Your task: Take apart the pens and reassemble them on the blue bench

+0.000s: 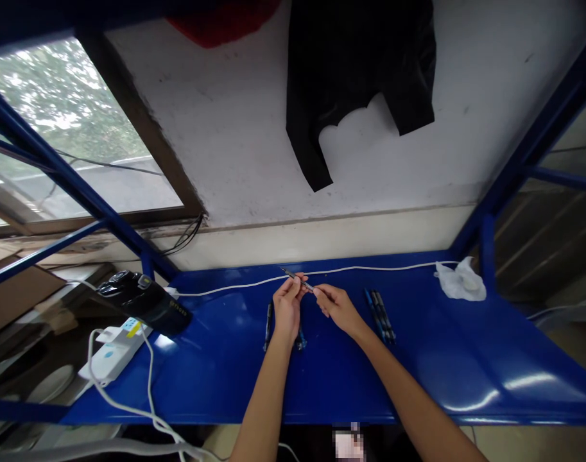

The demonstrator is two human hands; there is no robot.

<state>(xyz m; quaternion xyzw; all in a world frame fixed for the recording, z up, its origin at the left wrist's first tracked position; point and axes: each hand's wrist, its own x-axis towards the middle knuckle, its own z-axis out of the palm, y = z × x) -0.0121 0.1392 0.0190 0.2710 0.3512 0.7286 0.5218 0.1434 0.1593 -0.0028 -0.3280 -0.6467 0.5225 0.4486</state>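
Note:
A slim dark pen (289, 273) is held slantwise above the middle of the blue shelf (215, 378), its pointed end up and to the left. My left hand (287, 307) pinches it around the middle. The fingers of my right hand (335, 307) close on its lower right end. Several pens (380, 316) lie side by side to the right of my right hand, dark with some blue. Left of my left wrist lies another dark pen (268, 326). A small dark and blue item (300, 339) shows just right of that wrist, partly hidden by it.
A black bottle (148, 301) and a white power strip (114, 353) with cables sit at the left. A white cord (244, 284) runs along the back to crumpled white tissue or plastic (461, 280) at the right. Blue metal posts (485, 250) frame the shelf; a black garment (360, 58) hangs on the wall.

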